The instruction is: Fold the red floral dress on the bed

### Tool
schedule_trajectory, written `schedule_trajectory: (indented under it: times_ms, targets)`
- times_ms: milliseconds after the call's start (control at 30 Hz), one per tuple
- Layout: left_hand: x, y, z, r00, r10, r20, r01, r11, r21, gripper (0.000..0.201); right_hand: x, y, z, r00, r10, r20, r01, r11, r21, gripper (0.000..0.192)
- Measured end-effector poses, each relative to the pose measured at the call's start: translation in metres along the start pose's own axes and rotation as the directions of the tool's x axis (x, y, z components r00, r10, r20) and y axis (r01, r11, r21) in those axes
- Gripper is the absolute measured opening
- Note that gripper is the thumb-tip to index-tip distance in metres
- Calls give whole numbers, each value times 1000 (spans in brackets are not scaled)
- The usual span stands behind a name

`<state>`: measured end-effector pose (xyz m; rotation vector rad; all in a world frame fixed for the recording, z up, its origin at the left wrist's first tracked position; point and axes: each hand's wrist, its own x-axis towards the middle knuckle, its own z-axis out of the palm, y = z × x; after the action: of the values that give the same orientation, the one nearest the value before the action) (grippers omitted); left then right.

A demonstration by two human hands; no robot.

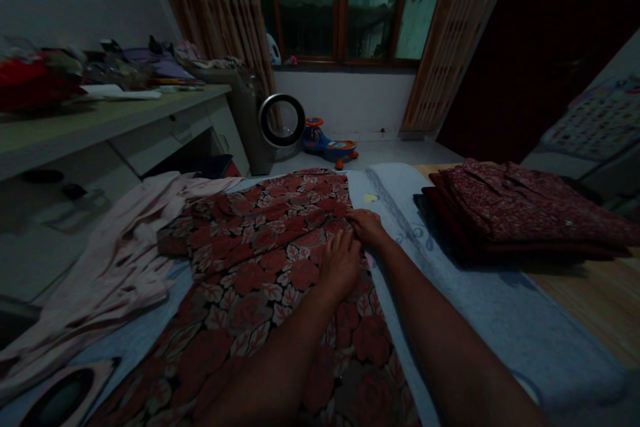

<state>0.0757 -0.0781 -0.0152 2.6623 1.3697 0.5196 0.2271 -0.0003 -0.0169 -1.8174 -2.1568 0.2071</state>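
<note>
A red and brown floral garment [260, 260] lies spread flat on a pale blue sheet [500, 307] in front of me. My left hand [341, 263] rests palm down on the garment near its right edge, fingers together. My right hand [367, 224] sits just beyond it on the same edge, fingertips pressing or pinching the fabric; whether it grips the cloth is unclear in the dim light.
A pink garment [110, 260] lies crumpled to the left. A stack of folded dark red clothes [520, 213] sits at the right on a wooden surface [595, 307]. A cluttered desk [100, 120] stands at left; a fan [281, 120] and toy car [330, 145] are on the floor.
</note>
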Motion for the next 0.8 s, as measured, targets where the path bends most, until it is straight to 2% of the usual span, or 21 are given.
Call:
schedule_trajectory:
  times_ms: [167,333,633,800]
  targets:
    - [-1,1,1,997,-18,71,18,1000,7,34,4,1,3,995,33,95,-25,995,-93,52]
    - [-2,0,1,999,-21,50,20,1000,7,34,11,0,-1,988,62,141,-47,993,-108,58]
    - [-2,1,-4,998,-11,56,11,1000,2,44,40,4,-5,983,64,174,-41,990,-132,62]
    - [-1,1,-5,996,-10,90,8,1000,14,41,56,10,-5,981,67,185,-44,991,-125,59]
